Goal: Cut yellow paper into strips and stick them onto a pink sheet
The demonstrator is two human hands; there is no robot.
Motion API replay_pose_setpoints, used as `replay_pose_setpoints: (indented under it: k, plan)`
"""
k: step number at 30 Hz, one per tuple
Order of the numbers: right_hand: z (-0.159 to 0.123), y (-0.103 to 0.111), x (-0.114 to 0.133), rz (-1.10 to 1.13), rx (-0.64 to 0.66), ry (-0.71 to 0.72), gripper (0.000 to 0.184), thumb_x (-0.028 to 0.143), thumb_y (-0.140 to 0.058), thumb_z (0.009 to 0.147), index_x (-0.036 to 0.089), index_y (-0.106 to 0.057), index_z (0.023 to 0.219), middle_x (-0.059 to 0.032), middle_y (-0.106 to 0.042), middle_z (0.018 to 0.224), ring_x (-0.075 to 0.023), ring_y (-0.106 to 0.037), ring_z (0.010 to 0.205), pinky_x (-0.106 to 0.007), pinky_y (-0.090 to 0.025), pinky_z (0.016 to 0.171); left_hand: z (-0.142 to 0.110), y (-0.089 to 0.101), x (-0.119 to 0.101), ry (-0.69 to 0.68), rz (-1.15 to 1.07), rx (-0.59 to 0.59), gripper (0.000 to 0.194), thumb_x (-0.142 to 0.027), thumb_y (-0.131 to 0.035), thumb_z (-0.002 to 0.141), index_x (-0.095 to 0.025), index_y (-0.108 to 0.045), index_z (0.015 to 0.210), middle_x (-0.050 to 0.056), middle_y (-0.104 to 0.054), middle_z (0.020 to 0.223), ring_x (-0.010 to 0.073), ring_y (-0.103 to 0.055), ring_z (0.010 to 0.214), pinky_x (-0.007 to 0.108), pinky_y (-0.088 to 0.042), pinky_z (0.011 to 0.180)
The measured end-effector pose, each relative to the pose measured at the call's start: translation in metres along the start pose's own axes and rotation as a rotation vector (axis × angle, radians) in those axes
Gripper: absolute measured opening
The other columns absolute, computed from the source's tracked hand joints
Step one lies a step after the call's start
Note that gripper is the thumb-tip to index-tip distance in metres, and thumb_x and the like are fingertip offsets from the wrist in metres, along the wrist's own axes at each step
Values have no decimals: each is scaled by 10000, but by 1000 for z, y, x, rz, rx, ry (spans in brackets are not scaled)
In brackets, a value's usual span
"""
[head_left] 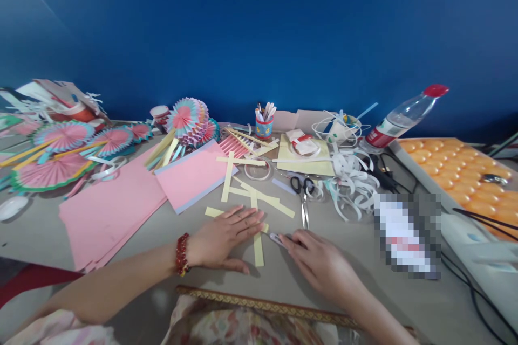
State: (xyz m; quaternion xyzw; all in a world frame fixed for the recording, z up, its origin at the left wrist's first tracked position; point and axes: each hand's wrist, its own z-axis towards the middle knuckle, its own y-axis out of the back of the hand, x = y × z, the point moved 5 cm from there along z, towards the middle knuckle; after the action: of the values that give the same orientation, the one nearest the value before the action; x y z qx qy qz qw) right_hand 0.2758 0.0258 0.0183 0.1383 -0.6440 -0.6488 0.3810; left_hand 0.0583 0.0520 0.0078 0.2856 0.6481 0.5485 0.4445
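My left hand (226,240) lies flat with its fingers stretched out over a pale yellow paper strip (213,212), whose left end shows beside the fingers. Another yellow strip (259,250) runs out below my fingertips towards the table's front edge. Closed around a slim, light-coloured craft knife (277,239) is my right hand (318,259); the knife's tip points left, at the strip by my left fingertips. More yellow strips (279,206) lie crossed just beyond. Black-handled scissors (303,202) rest beyond my right hand, blades towards me.
Pink paper sheets (113,213) and pleated paper fans (65,164) cover the left side. A pen cup (264,124) stands near the blue wall. Curled white strips (356,183), a water bottle (399,121), black cables (465,280) and an orange cushioned mat (449,164) lie right.
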Motion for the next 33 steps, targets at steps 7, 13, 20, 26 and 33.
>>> replay_pose_setpoints:
  k: [7,13,20,26,33]
  plan:
    - [-1,-2,2,2,-36,13,374,149,-393,969,183,-612,1269,-80,-613,877,-178,-594,771,-243,-491,665,1,1,-1,3,-11,-16,934,-697,-475,904,-188,-93,1587,124,-175,1628,292,-169,1502,467,-115,1229]
    - [1,-8,9,-48,14,-27,354,127,-381,965,157,-625,1221,-76,-605,867,-172,-594,763,-229,-474,641,1,1,-1,2,0,-6,942,-694,-484,901,-170,-103,1585,127,-164,1629,291,-153,1506,469,-112,1230]
    - [11,-15,19,-92,32,-23,344,121,-399,954,143,-618,1219,-84,-614,876,-186,-599,779,-253,-466,650,1,1,-1,-4,-13,-1,886,-640,-494,922,-175,-128,1581,128,-170,1627,293,-153,1506,471,-113,1230]
    - [14,-14,21,-83,36,-40,345,105,-432,931,134,-617,1220,-92,-618,893,-196,-610,799,-265,-480,658,-2,9,2,3,-64,7,894,-621,-476,945,-169,-52,1588,123,-167,1628,268,-159,1507,442,-109,1236]
    - [14,-16,20,-116,31,-31,379,79,-488,885,136,-611,1239,-92,-626,908,-195,-609,801,-263,-469,651,-18,8,12,33,-4,38,883,-632,-462,947,-186,-52,1590,105,-183,1627,263,-167,1505,440,-81,1235]
